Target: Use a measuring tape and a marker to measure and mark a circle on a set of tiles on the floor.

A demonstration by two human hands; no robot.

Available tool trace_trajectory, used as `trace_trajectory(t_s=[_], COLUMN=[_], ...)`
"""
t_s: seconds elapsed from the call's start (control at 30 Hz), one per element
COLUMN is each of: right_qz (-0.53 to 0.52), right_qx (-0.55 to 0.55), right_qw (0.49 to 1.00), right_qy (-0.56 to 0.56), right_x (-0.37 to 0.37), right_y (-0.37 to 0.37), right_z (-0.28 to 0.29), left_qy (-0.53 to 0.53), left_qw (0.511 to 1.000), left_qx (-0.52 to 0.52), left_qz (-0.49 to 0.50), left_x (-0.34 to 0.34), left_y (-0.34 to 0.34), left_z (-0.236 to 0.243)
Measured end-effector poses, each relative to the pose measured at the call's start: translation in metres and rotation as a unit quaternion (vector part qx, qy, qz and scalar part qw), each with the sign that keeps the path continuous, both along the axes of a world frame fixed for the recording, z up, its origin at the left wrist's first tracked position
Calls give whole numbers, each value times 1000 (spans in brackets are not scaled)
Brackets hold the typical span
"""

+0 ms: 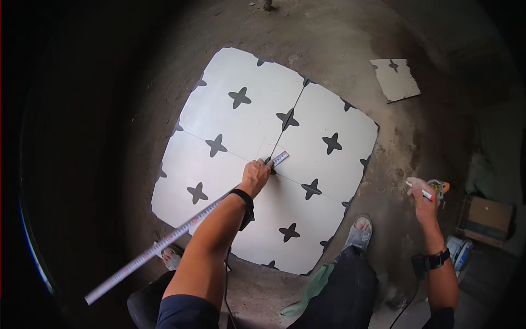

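Note:
Four white tiles (208, 115) with dark four-pointed stars lie together on the floor, their seams crossing near the middle. My left hand (256, 176) presses down at that crossing, closed on a long, narrow ruler (164, 239). One end of the ruler shows just past my fingers; the other reaches far to the lower left, beyond the tiles' edge. Thin lines and an arc are drawn on the tile near its upper end. Out to the right, away from the tiles, my right hand (423, 202) is closed around a white marker (422, 190) with a red end.
A broken tile piece (395, 80) lies at the upper right. Just beyond my right hand is a yellow-orange object (440, 186), partly hidden. A cardboard box (486, 216) and a blue-white package (460, 253) stand at the right. My sandalled foot (360, 230) is beside the tiles' near edge.

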State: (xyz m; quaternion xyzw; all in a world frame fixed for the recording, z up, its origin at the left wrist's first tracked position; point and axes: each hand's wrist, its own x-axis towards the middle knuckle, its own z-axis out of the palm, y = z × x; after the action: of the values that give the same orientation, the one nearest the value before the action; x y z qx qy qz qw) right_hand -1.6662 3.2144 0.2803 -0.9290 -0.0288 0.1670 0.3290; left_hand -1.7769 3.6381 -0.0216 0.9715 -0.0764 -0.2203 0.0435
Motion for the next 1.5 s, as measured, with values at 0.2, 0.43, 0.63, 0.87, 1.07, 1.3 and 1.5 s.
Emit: trace_trajectory(t_s=[0.2, 0.43, 0.63, 0.87, 1.07, 1.3, 1.5], right_qz=[-111, -183, -154, -136, -119, -131, -141], right_qx=[-123, 22, 146, 265, 271, 225, 212], right_qw=[986, 981, 975, 950, 951, 960, 963], right_qy=[-24, -53, -59, -96, -94, -103, -84], right_x=[-157, -185, -177, -151, -111, -83, -81], right_y=[55, 124, 177, 185, 205, 221, 250], right_z=[128, 34, -97, -177, -219, -259, -275], left_qy=[-1, 4, -3, -35, -52, -78, -89], left_qw=[988, 992, 990, 991, 989, 983, 982], left_qx=[-136, -127, -139, -105, -100, -129, -131], left_qz=[72, -4, -20, -69, -91, -100, -105], left_x=[0, 6, 13, 16, 11, 9, 9], left_y=[2, 15, 24, 33, 33, 30, 29], left_z=[-24, -47, -21, -25, -32, -23, -21])
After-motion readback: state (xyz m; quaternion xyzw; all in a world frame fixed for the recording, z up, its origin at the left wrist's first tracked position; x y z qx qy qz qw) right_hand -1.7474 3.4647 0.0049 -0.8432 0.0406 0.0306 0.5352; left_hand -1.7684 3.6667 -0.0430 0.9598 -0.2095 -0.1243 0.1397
